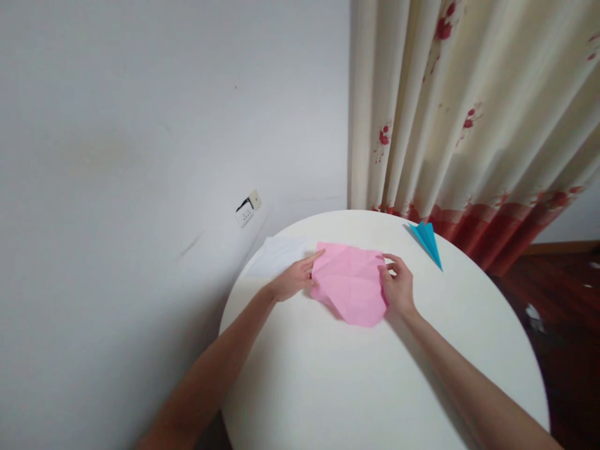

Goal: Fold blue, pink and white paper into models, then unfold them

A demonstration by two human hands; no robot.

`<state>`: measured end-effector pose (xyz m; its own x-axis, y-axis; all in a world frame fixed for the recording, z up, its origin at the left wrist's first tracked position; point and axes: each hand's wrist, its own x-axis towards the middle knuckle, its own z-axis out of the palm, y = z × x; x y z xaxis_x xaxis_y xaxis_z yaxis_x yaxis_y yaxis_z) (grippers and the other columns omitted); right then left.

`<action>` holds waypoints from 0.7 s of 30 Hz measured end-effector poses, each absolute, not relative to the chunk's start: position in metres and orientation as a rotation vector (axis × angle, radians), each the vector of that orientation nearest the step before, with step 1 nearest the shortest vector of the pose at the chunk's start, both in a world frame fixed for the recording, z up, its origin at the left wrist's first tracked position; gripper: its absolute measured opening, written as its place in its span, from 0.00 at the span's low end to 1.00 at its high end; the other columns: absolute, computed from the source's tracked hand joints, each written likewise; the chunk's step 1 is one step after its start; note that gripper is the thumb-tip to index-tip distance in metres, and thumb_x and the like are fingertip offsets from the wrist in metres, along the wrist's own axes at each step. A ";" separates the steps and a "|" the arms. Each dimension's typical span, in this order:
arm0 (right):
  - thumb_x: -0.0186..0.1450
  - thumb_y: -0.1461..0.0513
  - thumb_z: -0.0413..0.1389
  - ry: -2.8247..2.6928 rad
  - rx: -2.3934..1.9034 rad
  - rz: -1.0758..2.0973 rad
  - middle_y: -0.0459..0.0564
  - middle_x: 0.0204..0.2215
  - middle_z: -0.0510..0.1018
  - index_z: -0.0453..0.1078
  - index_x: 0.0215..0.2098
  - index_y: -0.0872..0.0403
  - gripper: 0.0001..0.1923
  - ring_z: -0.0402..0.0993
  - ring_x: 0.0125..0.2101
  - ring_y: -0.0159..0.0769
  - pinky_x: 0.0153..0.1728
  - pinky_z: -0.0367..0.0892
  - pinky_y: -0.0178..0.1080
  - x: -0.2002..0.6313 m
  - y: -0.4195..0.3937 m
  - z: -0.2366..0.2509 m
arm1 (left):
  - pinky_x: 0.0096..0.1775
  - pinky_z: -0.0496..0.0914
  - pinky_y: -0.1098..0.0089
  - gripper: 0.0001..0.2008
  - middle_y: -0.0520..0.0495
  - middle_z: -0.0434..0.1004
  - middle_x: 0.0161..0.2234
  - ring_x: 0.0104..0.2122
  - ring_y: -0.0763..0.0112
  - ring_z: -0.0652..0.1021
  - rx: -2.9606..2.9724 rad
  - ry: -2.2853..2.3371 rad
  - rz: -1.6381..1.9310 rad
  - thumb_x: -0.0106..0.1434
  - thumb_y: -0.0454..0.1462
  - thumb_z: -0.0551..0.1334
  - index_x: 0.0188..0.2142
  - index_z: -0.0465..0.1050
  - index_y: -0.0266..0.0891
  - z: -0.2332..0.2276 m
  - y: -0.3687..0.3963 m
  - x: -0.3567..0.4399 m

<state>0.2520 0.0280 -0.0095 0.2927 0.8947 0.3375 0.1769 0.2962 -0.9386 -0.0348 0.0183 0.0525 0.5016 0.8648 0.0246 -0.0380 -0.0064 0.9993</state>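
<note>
A pink sheet of paper (350,281) with crease lines lies between my two hands, its lower edge bent and partly raised off the table. My left hand (296,276) grips its left edge, index finger on top and thumb near the lower left. On the opposite side, my right hand (397,281) pinches the right edge between thumb and curled fingers. A blue paper plane (427,242) rests beyond my right hand, its nose pointing toward me. White paper (276,255) lies just behind my left hand, partly covered by it.
Everything stands on a round white table (300,387). A white wall (140,156) with a socket (244,214) borders the left side. A floral curtain (450,125) hangs behind the table. Dark floor with some white scraps (534,317) shows at the right.
</note>
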 end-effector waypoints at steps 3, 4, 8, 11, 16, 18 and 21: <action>0.64 0.53 0.54 -1.195 -1.152 0.589 0.54 0.38 0.78 0.73 0.46 0.56 0.18 0.71 0.32 0.38 0.28 0.68 0.37 0.247 0.023 -0.003 | 0.55 0.69 0.58 0.35 0.37 0.55 0.68 0.62 0.51 0.68 1.291 0.827 1.028 0.60 0.42 0.69 0.65 0.63 0.45 0.044 0.012 -0.029; 0.64 0.53 0.53 -1.185 -1.153 0.571 0.54 0.39 0.78 0.73 0.46 0.56 0.18 0.71 0.34 0.39 0.30 0.68 0.38 0.246 0.022 -0.002 | 0.53 0.71 0.56 0.33 0.36 0.59 0.67 0.58 0.51 0.72 1.265 0.863 1.016 0.62 0.45 0.67 0.64 0.63 0.45 0.038 0.009 -0.025; 0.64 0.53 0.53 -1.117 -1.196 0.562 0.51 0.35 0.75 0.72 0.45 0.55 0.17 0.70 0.32 0.37 0.30 0.68 0.38 0.245 0.023 -0.007 | 0.53 0.71 0.58 0.39 0.38 0.71 0.60 0.49 0.59 0.78 1.299 1.069 1.082 0.54 0.42 0.73 0.63 0.65 0.39 0.014 -0.003 -0.011; 0.65 0.52 0.52 -0.999 -1.244 0.689 0.48 0.32 0.73 0.66 0.53 0.53 0.22 0.70 0.28 0.36 0.29 0.66 0.37 0.242 0.023 -0.018 | 0.56 0.69 0.57 0.38 0.39 0.67 0.63 0.52 0.59 0.76 1.317 1.189 1.167 0.56 0.42 0.71 0.64 0.64 0.38 0.002 -0.004 -0.006; 0.64 0.50 0.53 -1.077 -1.370 0.871 0.46 0.27 0.74 0.51 0.66 0.56 0.36 0.72 0.27 0.39 0.28 0.65 0.39 0.232 0.017 -0.032 | 0.67 0.51 0.57 0.37 0.41 0.58 0.68 0.67 0.59 0.60 1.534 1.282 1.287 0.57 0.42 0.70 0.64 0.63 0.39 -0.006 0.002 -0.012; 0.64 0.52 0.53 -1.178 -1.372 0.835 0.43 0.22 0.72 0.53 0.66 0.57 0.35 0.68 0.22 0.37 0.25 0.61 0.37 0.230 0.013 -0.029 | 0.68 0.47 0.57 0.42 0.41 0.56 0.68 0.68 0.58 0.58 1.583 1.284 1.255 0.53 0.42 0.72 0.65 0.61 0.40 -0.006 0.002 -0.015; 0.65 0.55 0.50 -1.240 -1.336 0.694 0.40 0.18 0.67 0.60 0.62 0.57 0.29 0.62 0.19 0.33 0.23 0.57 0.36 0.228 0.007 -0.016 | 0.68 0.45 0.56 0.45 0.40 0.53 0.69 0.69 0.56 0.55 1.567 1.282 1.201 0.51 0.43 0.74 0.66 0.59 0.40 -0.004 0.000 -0.020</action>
<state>0.2281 0.0072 -0.0159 0.2725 0.9274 0.2563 0.2665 0.1832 -0.9463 -0.0199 -0.0004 -0.0038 0.0498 0.9799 0.1932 0.2567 -0.1995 0.9457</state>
